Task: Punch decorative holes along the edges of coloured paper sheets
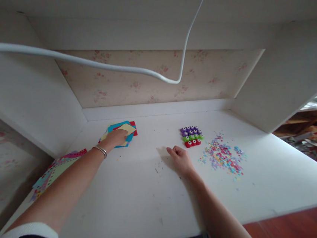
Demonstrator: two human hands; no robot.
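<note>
My left hand (116, 137) reaches far forward and rests flat on a small stack of coloured paper squares (126, 131), blue, red and yellow, near the back of the white desk (143, 195). A bracelet sits on that wrist. My right hand (180, 158) lies on the desk's middle with fingers loosely curled and nothing in it. Just beyond it stands a block of small paper punches (192, 135) in purple, green and red rows. A scatter of confetti-like paper bits (223, 155) lies to the right of that hand.
A second pile of punched coloured sheets (55, 170) lies at the desk's left edge. White shelf walls close in the left, right and top. A white cable (142, 70) hangs across the upper view. The wooden floor shows at the lower right.
</note>
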